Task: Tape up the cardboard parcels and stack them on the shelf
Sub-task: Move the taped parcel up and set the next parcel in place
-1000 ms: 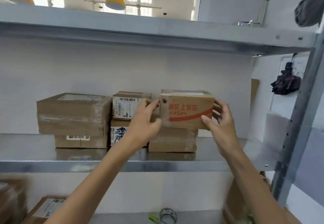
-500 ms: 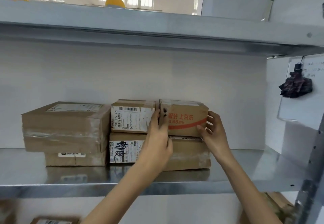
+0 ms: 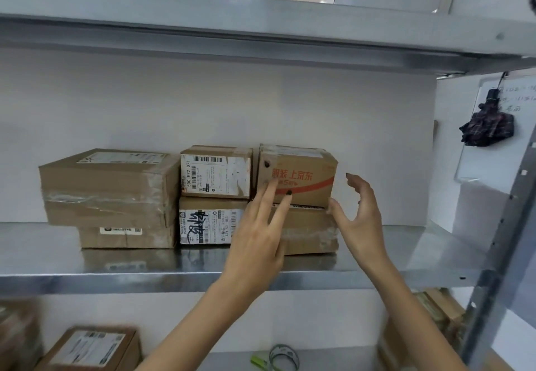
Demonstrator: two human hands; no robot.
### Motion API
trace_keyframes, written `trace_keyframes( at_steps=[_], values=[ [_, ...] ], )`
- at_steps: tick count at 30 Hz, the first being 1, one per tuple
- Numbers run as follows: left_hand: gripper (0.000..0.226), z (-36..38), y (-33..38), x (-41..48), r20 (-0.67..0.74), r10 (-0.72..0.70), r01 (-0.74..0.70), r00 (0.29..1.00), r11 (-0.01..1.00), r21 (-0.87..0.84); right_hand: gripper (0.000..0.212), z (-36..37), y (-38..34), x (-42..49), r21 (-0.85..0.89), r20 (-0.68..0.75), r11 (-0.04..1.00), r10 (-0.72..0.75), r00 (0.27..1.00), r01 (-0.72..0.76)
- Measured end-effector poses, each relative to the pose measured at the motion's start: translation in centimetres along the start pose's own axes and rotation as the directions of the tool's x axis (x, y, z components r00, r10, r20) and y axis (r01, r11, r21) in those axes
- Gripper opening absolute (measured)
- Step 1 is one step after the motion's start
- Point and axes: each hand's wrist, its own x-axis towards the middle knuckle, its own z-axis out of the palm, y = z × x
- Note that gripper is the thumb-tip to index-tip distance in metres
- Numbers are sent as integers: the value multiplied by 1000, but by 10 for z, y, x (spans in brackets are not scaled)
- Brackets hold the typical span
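Now the box with red print (image 3: 301, 179) is on the shelf (image 3: 406, 257), in the top row at the right end. It rests on a lower box (image 3: 310, 231), just beside the box with the white label (image 3: 216, 171) on its left. The left hand (image 3: 258, 237) holds nothing; its fingers (image 3: 268, 193) are straight and touch the near face of the box with red print. The right hand (image 3: 359, 214) is wide, the fingers (image 3: 358, 185) spread and a little bent, apart from the right side of the box. Its thumb is very close to the lower right corner, and I cannot tell if it touches.

I think the placing is nearly finished, so the danger is in the last push and in letting go. If the left fingers press only on the left part of the face, the box may turn. Its right corner may then go out over the edge of the lower box, because nothing stands on the right to stop it. The lower box looks covered with smooth tape, so the upper one may slide easily. When the arms pull away, a wrist could catch the near corner and drag the box forward. Further left, a big box (image 3: 107, 187) sits on a smaller one and hangs over it, so any shaking of the shelf is not good for that pile
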Motion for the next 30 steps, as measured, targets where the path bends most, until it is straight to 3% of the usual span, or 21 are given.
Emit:
trace_keyframes(
  at_steps=[4,10,18,25,30],
  values=[
    [75,-9,15,-23,-1,25,-25,1000,1000,0,44,-17,-15,-29,-69,-31,990,-128,991,126],
    [74,-25,37,-85,17,-21,22,1000,999,-25,37,-26,-40,-91,38,72,978,-206,976,204],
    [78,-43,38,-156,133,-103,102,986,995,10,34,-7,-51,-180,69,282,987,-160,946,146],
    [81,-44,5,-204,206,-134,145,969,989,-39,42,24,-45,-226,31,502,988,-144,853,149],
    [78,-32,-62,-230,277,-191,210,942,977,-37,44,73,-30,-245,-15,623,990,-98,776,137]
  ],
)
